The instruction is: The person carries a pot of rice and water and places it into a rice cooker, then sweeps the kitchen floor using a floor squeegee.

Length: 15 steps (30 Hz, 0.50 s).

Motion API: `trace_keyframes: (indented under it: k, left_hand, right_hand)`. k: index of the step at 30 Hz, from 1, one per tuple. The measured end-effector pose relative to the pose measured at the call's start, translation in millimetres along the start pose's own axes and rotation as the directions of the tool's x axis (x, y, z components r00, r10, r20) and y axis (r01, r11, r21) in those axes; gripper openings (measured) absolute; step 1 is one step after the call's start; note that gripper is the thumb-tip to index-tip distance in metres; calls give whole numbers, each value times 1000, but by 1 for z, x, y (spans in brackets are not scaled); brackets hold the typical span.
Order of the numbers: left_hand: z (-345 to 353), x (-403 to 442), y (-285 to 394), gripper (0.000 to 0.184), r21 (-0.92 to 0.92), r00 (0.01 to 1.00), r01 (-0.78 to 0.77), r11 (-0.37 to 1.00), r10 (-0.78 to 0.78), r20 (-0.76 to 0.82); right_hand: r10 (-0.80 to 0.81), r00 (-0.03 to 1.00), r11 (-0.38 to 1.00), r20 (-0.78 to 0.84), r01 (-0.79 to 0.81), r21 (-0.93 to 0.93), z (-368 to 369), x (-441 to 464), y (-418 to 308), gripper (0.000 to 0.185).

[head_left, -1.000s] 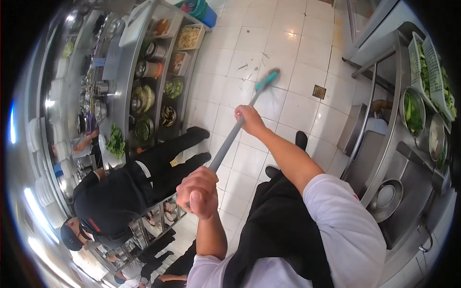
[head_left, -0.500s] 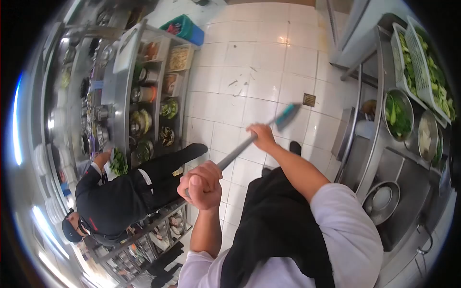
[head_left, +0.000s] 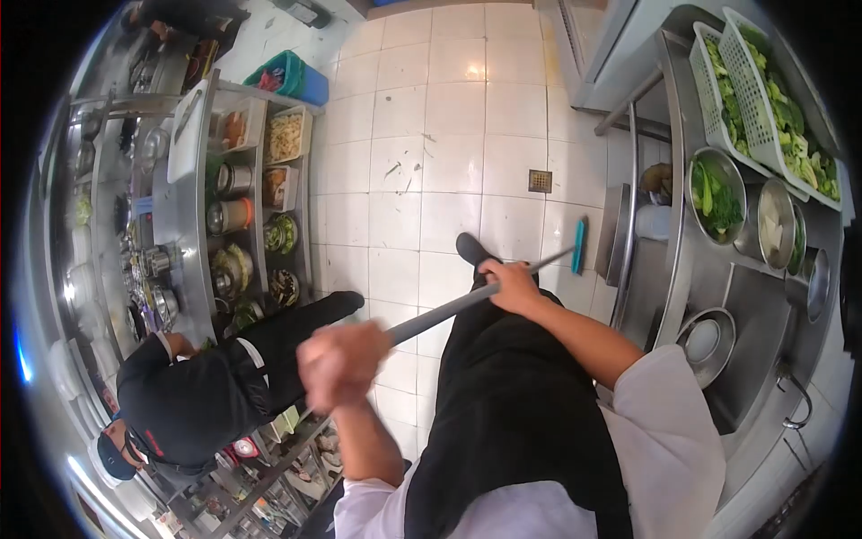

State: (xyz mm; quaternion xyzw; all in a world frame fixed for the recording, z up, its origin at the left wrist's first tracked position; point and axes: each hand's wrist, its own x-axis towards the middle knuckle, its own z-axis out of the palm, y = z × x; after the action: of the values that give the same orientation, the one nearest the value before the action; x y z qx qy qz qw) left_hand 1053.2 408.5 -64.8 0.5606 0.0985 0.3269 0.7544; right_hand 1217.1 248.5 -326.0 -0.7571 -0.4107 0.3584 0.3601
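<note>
A broom with a long grey handle [head_left: 440,316] slants across in front of my body. My left hand [head_left: 344,364], blurred by motion, is closed around its upper end. Lower down the handle, my right hand [head_left: 510,287] is wrapped around it. The teal broom head [head_left: 579,244] is at the floor on my right, beside the steel counter's base. Small dark scraps [head_left: 392,169] lie on the white tiles ahead, away from the broom head.
A square floor drain [head_left: 540,181] lies ahead. At left, a person in black [head_left: 193,395] stands by shelves [head_left: 256,180] of food containers. A blue bin [head_left: 312,85] stands beyond. The right counter [head_left: 678,99] bears vegetable baskets [head_left: 763,99], bowls [head_left: 716,193] and a sink [head_left: 754,359].
The broom head has swung right and closer to me, past the drain, toward the counter. My left hand has moved slightly left and down. One of my feet has come forward.
</note>
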Motion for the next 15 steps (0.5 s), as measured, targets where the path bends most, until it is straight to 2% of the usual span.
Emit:
trace_keyframes:
  k: [1,2,4,6,8,9,10,12,13,14,15]
  left_hand:
    - [16,3,-25,32,-144,986,18,989,-41,-160]
    - [24,14,-28,37,-21,998,45,999,-46,-41]
    - [6,29,-11,40,40,1000,3,999,-3,7]
    - [0,50,14,39,154,996,-55,987,44,73]
    - [-4,73,20,40,263,958,-157,952,82,274]
    - [-6,79,17,40,281,935,-217,935,116,335]
    - [-12,83,25,40,280,934,-210,937,107,342]
    - [-26,89,55,37,303,912,-378,875,296,283]
    - [-32,92,76,35,285,910,-404,869,350,222]
    - [-38,96,94,34,270,901,-434,860,407,152]
    - [-47,102,101,33,166,916,-400,901,389,97]
  right_hand:
    - [-27,999,999,35,28,-31,7,1,20,38]
    - [-49,997,997,57,53,-61,14,9,33,40]
    - [-181,983,983,-5,181,-29,42,48,26,39]
    - [-317,942,946,-112,323,40,54,104,-11,32]
    - [-326,919,936,-222,346,58,74,170,-37,28]
    - [-337,911,924,-236,368,99,73,200,-51,26]
    - [-344,905,912,-251,386,140,68,218,-67,25]
    - [-375,888,890,-268,425,163,38,225,-117,21]
    - [-312,924,927,-223,348,144,29,222,-134,23]
    - [-314,923,930,-222,346,125,18,211,-142,23]
    - [-339,898,924,-280,374,78,7,196,-146,18]
